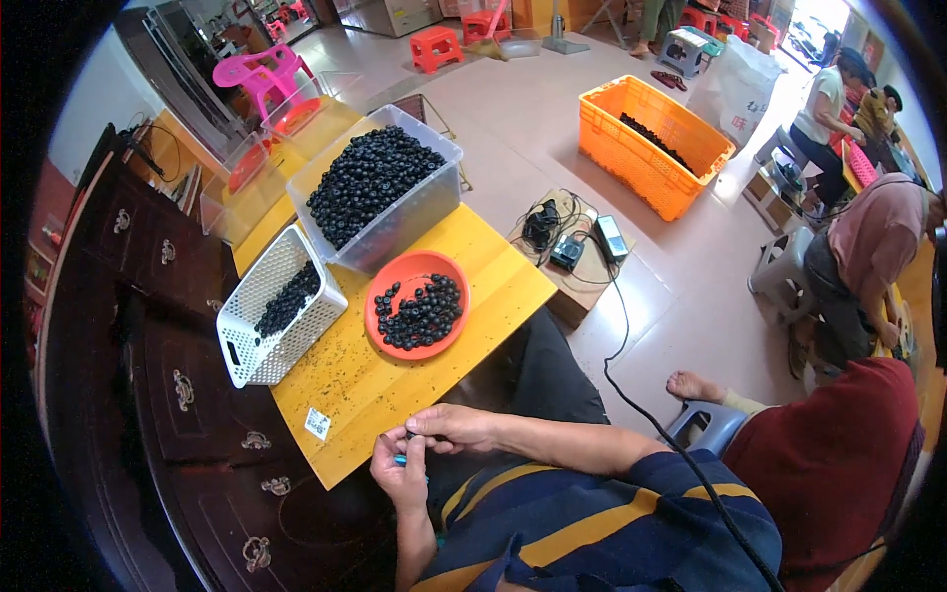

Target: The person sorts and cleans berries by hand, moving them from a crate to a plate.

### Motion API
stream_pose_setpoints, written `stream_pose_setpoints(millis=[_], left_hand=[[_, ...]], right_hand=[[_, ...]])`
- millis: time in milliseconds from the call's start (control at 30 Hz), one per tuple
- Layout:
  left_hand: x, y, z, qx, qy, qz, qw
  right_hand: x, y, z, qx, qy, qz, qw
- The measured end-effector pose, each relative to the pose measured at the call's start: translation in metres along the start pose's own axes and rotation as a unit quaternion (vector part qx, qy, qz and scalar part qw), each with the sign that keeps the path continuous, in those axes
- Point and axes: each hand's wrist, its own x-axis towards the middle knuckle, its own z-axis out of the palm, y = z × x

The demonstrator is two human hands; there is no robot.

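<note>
My left hand point(400, 479) and my right hand point(456, 426) meet just off the near edge of the yellow table point(498, 286). Both are closed, fingertips together. Between them is a small dark piece point(410, 434), mostly covered by the fingers. From my left hand pokes a small bright-blue thing point(400, 459); its kind is hidden. Beyond my hands, an orange-red bowl point(373, 321) holds small round black pieces point(419, 314). A white perforated basket point(258, 370) to its left and a clear plastic bin point(395, 242) behind it hold more such pieces.
Dark crumbs and a white printed label point(317, 423) lie on the table. Dark wooden drawers point(187, 395) flank it at left. A black cable point(631, 395) runs from a box with electronics past my right arm. An orange crate point(641, 163) is on the floor; people sit at right.
</note>
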Motion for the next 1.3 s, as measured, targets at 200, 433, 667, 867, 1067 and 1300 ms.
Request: stream_pose_setpoints(millis=[200,433,667,867,1067,1300], left_hand=[[0.003,0.013,0.005,0.016,0.037,-0.020,0.999],[0.005,-0.002,-0.002,0.079,0.050,0.069,0.993],[0.004,-0.004,0.004,0.084,0.073,0.081,0.990],[0.002,0.000,-0.007,0.101,0.036,0.031,0.994],[0.002,0.007,0.000,0.037,0.042,0.013,0.998],[-0.001,-0.004,0.001,0.114,0.088,0.063,0.988]], right_hand=[[0.000,-0.005,0.002,0.067,-0.004,0.026,0.997],[0.002,-0.003,0.007,0.045,0.032,0.010,0.998],[0.007,0.000,0.002,0.046,0.037,0.025,0.998],[0.005,-0.005,0.000,0.046,-0.025,0.023,0.998],[0.009,0.000,-0.003,0.040,0.009,0.054,0.998],[0.006,0.002,-0.003,0.075,0.005,0.043,0.996]])
